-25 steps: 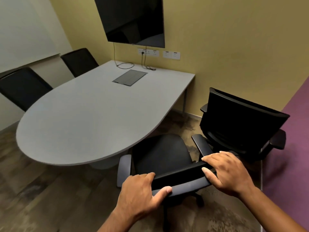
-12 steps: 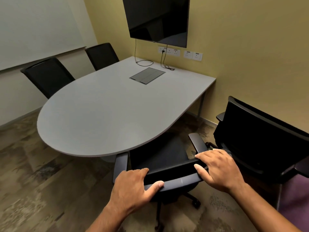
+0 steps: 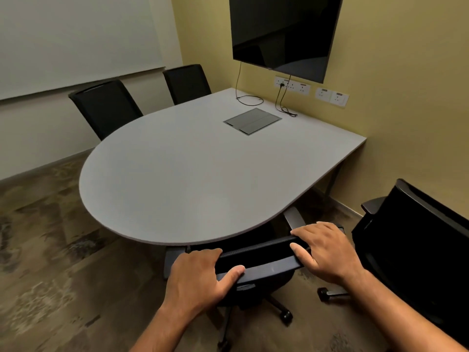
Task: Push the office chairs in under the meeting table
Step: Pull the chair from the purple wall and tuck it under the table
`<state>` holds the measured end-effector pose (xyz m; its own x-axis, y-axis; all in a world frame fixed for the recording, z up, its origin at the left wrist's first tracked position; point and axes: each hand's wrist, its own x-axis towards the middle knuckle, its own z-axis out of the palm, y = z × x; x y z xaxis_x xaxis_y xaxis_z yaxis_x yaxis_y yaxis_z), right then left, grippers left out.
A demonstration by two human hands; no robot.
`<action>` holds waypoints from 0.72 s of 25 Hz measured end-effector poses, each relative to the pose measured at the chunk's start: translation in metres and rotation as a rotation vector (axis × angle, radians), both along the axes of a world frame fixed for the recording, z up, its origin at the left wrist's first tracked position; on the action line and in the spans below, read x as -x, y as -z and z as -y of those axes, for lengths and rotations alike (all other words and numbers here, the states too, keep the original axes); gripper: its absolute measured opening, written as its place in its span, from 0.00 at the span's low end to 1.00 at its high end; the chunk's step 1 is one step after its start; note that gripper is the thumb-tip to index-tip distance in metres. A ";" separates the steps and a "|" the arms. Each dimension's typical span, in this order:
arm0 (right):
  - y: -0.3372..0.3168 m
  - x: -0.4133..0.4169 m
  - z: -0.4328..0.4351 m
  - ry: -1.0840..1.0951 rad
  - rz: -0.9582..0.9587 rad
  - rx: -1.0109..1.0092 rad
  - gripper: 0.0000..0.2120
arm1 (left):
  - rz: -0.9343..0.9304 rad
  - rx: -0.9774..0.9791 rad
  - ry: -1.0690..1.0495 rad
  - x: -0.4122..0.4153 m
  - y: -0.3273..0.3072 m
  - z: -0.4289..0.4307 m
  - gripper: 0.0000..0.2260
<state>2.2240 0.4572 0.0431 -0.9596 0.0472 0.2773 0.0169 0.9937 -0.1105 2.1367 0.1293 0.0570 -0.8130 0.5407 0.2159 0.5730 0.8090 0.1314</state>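
Observation:
A black office chair stands at the near rounded edge of the grey meeting table, its seat mostly hidden under the tabletop. My left hand grips the left end of its backrest top. My right hand grips the right end. A second black chair stands pulled out on the right, away from the table. Two more black chairs sit tucked against the table's far left side.
A dark screen hangs on the yellow wall above wall sockets. Cables run down to the tabletop beside a dark cable hatch. A whiteboard covers the left wall. Patterned carpet lies open to the left.
The chair in my hands has rolled forward, so its seat and armrests now sit largely under the tabletop. The view has shifted left, showing more of the far chairs.

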 end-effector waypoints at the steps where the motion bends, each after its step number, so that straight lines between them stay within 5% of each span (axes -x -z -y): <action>1: 0.000 0.012 0.000 -0.012 0.005 -0.001 0.27 | -0.002 -0.004 -0.011 0.009 -0.001 0.000 0.40; 18: -0.003 0.124 -0.045 -0.142 -0.071 -0.030 0.25 | 0.047 0.021 -0.208 0.057 -0.005 -0.035 0.36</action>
